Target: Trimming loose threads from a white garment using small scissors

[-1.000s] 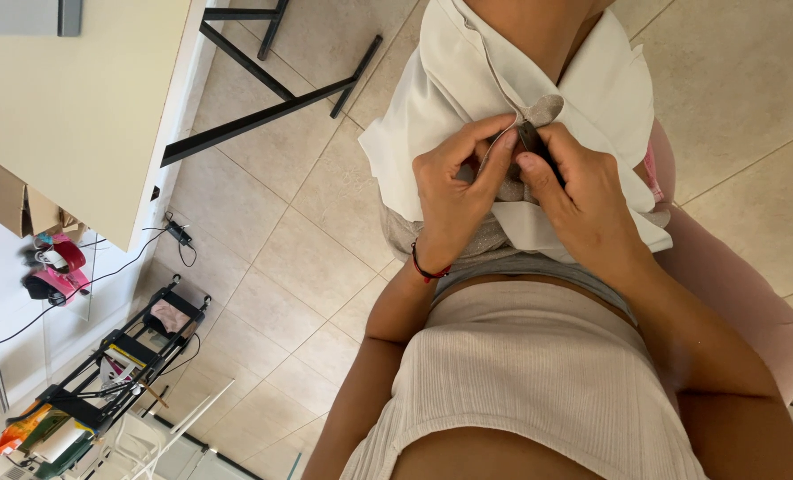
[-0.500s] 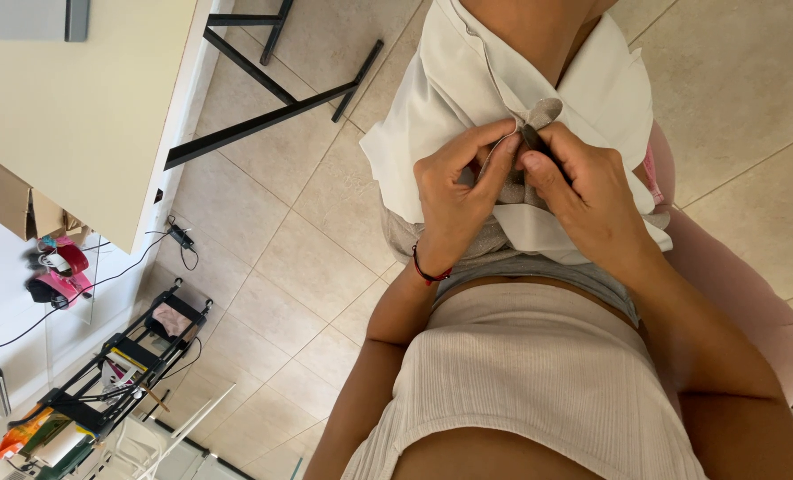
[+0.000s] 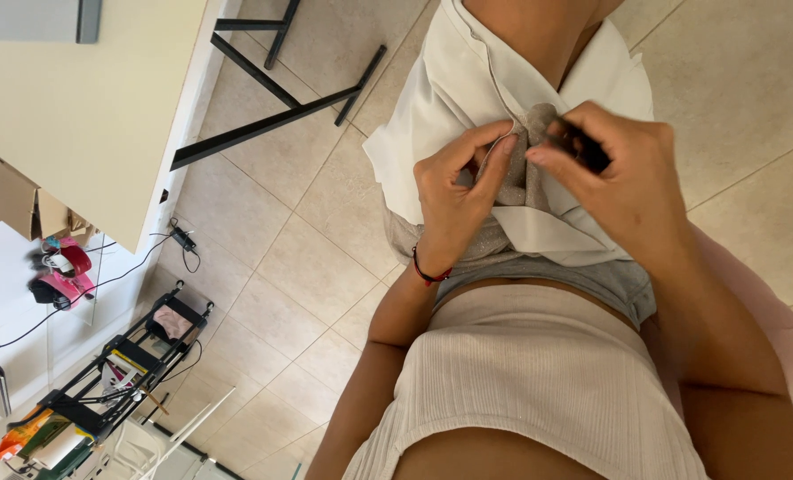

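Grey glittery fabric sits bunched between my two hands, resting in my lap on top of a white cloth that spreads out beyond my fingertips and over my knees. My left hand pinches the grey fabric's left edge, thumb and forefinger pressed together on a fold, the other fingers curled beneath it. A red cord bracelet circles that wrist. My right hand is closed too, its fingertips meeting the fabric just beside my left forefinger. It grips a small dark object, partly hidden by my fingers; I cannot tell what it is.

Below my wrists is my ribbed beige top. Off to the left of my left hand lies tiled floor, then black table legs, and farther left a low rack crowded with small items.

I judge the main risk to be the fold slipping out of my left pinch, because the fabric is loose and bunched. The white cloth could also slide off my lap, since nothing holds it down except my hands.
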